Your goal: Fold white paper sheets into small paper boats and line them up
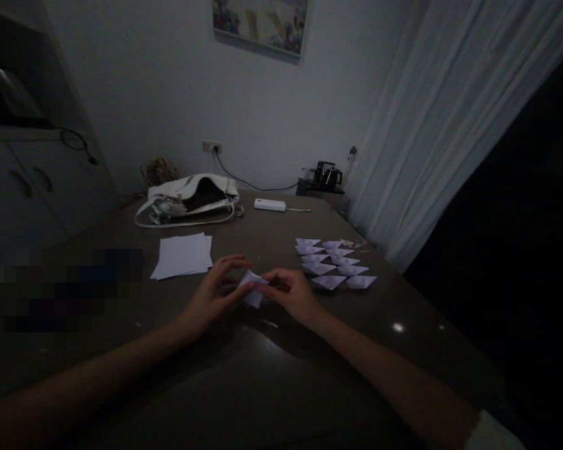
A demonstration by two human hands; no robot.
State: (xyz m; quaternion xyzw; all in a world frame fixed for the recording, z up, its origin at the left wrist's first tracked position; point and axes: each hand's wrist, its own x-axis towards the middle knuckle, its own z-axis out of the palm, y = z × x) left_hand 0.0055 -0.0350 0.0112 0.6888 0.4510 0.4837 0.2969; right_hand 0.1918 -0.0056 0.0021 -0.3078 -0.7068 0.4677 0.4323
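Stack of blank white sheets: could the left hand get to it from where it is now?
Probably yes. The stack of blank sheets lies just beyond the left hand on bare table, nothing between them. But that hand now pinches the folded paper with the right hand.

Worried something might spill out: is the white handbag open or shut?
Open: the white handbag lies on the table, its dark inside showing.

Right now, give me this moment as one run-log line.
left hand: pinching folded paper | right hand: pinching it too | paper stack: left | finished folds: right
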